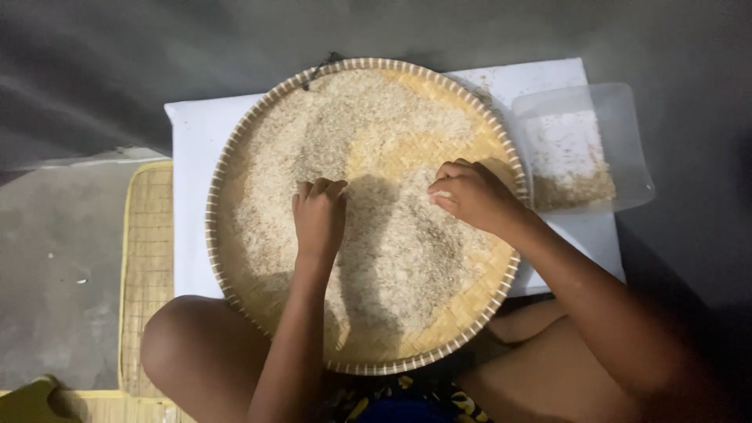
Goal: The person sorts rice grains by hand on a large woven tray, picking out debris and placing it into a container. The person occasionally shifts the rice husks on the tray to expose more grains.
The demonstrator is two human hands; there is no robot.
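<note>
Two hands work in a round woven tray (235,157) of rice (376,133): left hand (319,219) near centre, fingers curled into the grains; right hand (470,196) at three o'clock, pinching a few. Clear plastic container (583,149) lies just beyond, at two o'clock.

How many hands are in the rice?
2. The left hand rests on the rice mid-tray; the right hand pinches grains nearer the tray's right rim.

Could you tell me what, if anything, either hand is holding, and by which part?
Neither hand visibly grips anything: left hand and right hand rest curled on the rice; any pinched grains cannot be told.
</note>
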